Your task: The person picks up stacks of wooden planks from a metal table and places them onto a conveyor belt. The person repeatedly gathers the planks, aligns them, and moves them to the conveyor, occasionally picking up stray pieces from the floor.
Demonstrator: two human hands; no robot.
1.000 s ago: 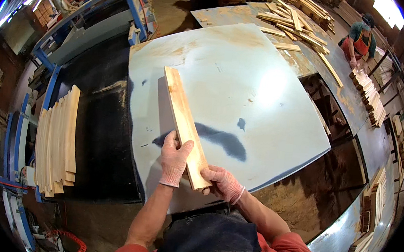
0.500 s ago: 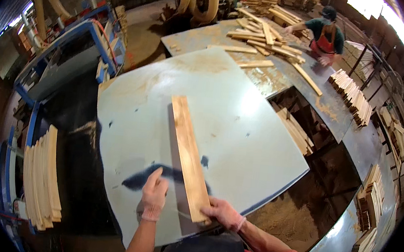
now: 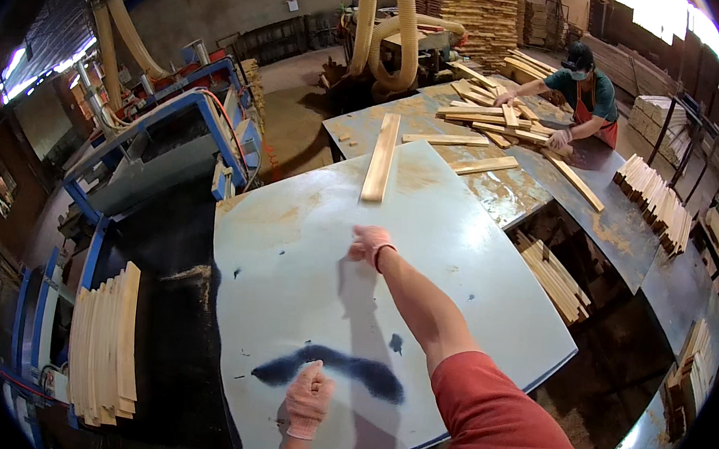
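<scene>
A light wooden board (image 3: pixel 380 159) lies at the far edge of the pale sheet-covered table (image 3: pixel 285 278), its far end over the edge. My right hand (image 3: pixel 370 245), in a pink-white glove, is stretched out over the sheet just short of the board's near end. It is apart from the board, its fingers loosely bent with nothing in them. Near the front of the sheet my left hand (image 3: pixel 309 401), gloved too, is curled closed beside a dark worn patch (image 3: pixel 371 377). No object shows in it.
Across the metal table (image 3: pixel 607 175), a co-worker (image 3: pixel 588 95) has hands by a heap of boards (image 3: pixel 495 116). Stacked strips (image 3: pixel 108 347) stand at the left, near a blue-framed machine (image 3: pixel 169 133). More strips (image 3: pixel 553 278) lie in an opening at the right.
My right hand has let go of the board and reached forward; the board has moved away to the table's far edge. My left hand has curled its raised finger in. The view has tilted up.
</scene>
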